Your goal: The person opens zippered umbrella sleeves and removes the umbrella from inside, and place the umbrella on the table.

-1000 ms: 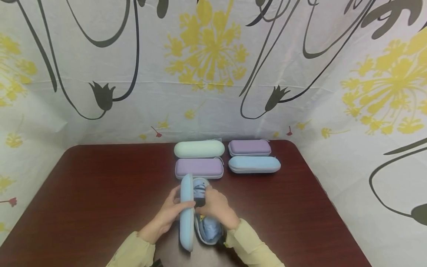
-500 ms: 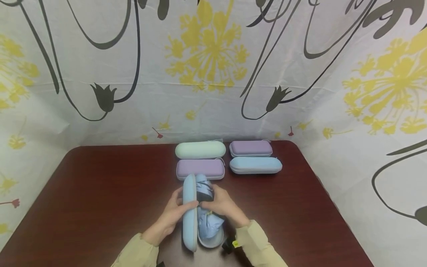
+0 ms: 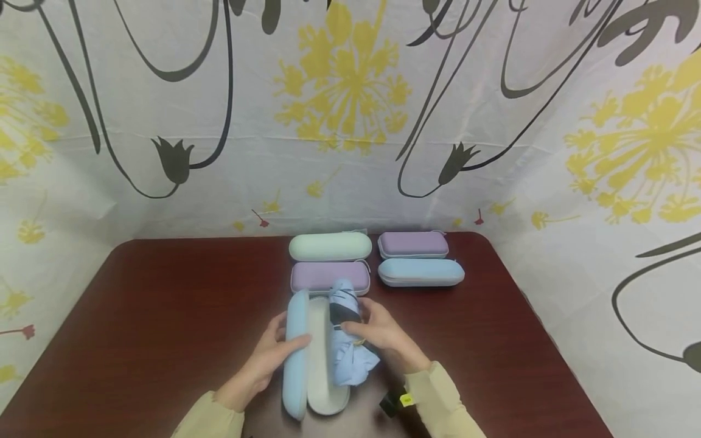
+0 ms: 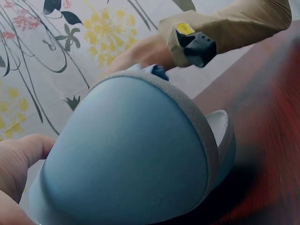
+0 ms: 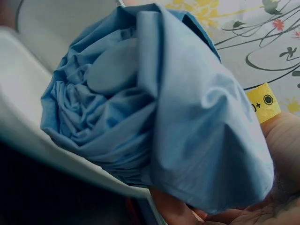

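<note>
Rolled fabric bundle, blue with a dark band, lies at lower centre of the head view, pinched between thumb and fingers of the right hand. It overlaps the right side of the open light-blue case; whether it touches the pale interior there is unclear. Left of it, the left hand grips the case's upright blue half, thumb across its near face. Above, near the middle of the frame, a mint case sits behind a lilac case; to their right, a smaller purple case sits behind a closed blue case, all on the dark red table.
</note>
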### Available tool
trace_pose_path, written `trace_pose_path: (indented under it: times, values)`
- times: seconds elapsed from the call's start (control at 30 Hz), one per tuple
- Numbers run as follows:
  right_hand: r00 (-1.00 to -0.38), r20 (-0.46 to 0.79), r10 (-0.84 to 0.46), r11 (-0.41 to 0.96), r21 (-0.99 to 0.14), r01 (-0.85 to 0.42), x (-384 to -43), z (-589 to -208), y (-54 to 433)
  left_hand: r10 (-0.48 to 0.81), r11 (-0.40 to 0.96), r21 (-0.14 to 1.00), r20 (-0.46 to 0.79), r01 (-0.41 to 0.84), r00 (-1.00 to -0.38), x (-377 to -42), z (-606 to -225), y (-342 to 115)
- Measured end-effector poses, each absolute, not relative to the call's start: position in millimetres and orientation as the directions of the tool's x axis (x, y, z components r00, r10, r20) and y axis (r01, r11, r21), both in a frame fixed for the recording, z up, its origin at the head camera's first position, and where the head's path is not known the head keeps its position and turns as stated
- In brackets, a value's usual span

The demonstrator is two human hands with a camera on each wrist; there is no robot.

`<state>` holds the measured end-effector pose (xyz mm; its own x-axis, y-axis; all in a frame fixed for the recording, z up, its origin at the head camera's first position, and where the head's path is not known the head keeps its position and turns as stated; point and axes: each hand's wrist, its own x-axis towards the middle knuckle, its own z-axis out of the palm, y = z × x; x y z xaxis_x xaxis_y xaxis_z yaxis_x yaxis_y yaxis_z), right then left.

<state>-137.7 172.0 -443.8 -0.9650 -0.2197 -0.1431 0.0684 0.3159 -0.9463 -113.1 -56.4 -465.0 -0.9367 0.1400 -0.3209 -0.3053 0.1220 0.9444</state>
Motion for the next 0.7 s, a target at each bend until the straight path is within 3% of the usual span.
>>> trace_pose_path:
  times: [0.7]
  values:
    - [-0.972,-0.231,-0.033,0.423,-0.885,0.196,-102.1,-453.5,263.2,0.039,0.284,0.886,-0.392,-0.366,-0.919,-95.2,-457.9,-171.8]
